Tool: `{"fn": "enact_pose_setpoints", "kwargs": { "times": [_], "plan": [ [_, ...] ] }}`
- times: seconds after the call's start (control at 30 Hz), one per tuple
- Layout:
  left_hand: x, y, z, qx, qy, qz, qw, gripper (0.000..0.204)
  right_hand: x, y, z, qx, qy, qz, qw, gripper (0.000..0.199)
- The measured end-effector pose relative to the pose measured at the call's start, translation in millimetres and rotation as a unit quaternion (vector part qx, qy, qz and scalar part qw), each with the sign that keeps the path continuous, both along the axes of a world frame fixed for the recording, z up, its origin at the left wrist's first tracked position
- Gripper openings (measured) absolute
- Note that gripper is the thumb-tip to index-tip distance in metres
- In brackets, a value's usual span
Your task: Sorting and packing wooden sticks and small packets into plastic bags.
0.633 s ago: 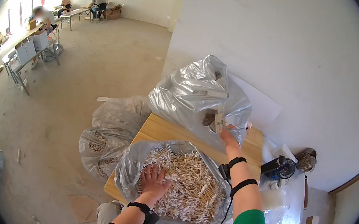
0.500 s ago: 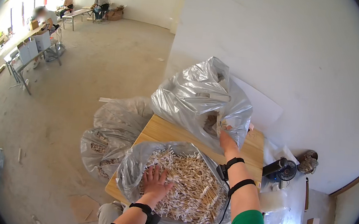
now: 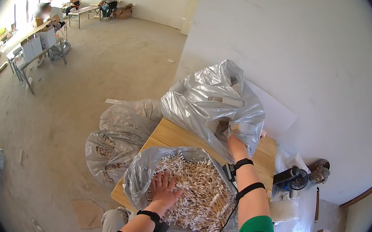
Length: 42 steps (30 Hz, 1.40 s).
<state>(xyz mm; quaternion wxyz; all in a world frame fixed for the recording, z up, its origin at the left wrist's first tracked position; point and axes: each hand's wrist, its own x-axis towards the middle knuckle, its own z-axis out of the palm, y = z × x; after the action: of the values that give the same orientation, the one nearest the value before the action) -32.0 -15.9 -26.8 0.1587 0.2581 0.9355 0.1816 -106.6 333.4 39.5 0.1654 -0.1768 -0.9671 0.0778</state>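
A heap of cotton swabs (image 3: 200, 195) with wooden sticks and white tips fills an open grey plastic bag (image 3: 135, 181) on a wooden table. My left hand (image 3: 164, 190) lies flat on the heap's left part, open with fingers spread. Behind it stands a larger silvery-grey plastic bag (image 3: 197, 96), bunched up, with an opening low on its right side. My right hand (image 3: 237, 147) reaches into that opening. Its fingers are hidden by the plastic, so what they hold, if anything, does not show. Some tan material is visible at the opening.
Beside the wooden table (image 3: 158, 133), more translucent bags (image 3: 124, 118) of swabs stand on the floor at left. A small black fan (image 3: 298, 179) and clear plastic packs (image 3: 285, 210) are at right. People sit at tables (image 3: 85, 9) far left.
The view has shifted slightly. My right hand has gone a little deeper into the rear bag, hiding its fingers. My left hand stays spread on the swabs.
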Motion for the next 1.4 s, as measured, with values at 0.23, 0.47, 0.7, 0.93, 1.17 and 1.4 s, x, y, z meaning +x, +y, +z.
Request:
{"fn": "enact_pose_setpoints", "kwargs": {
  "times": [0.23, 0.47, 0.7, 0.93, 1.17, 1.4],
  "plan": [
    [0.3, 4.6, -2.3, -0.008, 0.017, -0.004, 1.0, 0.067, 39.7, 29.6, 108.1, 0.101, 0.118, -0.065, 0.986, 0.019],
    [0.6, 12.8, 0.1, 0.006, 0.012, -0.011, 1.0, 0.067, 114.0, -57.1, 234.5, -0.186, 0.324, -0.01, 0.927, 0.028],
    [-6.3, 8.2, -4.4, -0.004, -0.011, -0.019, 1.0, 0.069, 186.3, -145.4, 251.9, -0.071, 0.379, 0.079, 0.919, 0.027],
    [-6.0, -13.9, 8.0, 0.193, 0.027, -0.075, 0.978, 0.056, 233.5, -186.4, 189.7, -0.2, 0.338, 0.092, 0.915, 0.023],
    [32.6, -13.7, 105.1, 0.314, 0.076, 0.005, 0.946, 0.018, 253.3, -222.5, 155.2, -0.093, 0.257, 0.132, 0.953, 0.017],
    [68.5, -1.1, 161.3, 0.393, -0.001, -0.049, 0.918, 0.037, 259.9, -234.8, 107.0, -0.058, 0.239, 0.149, 0.958, 0.02]
  ]
}}
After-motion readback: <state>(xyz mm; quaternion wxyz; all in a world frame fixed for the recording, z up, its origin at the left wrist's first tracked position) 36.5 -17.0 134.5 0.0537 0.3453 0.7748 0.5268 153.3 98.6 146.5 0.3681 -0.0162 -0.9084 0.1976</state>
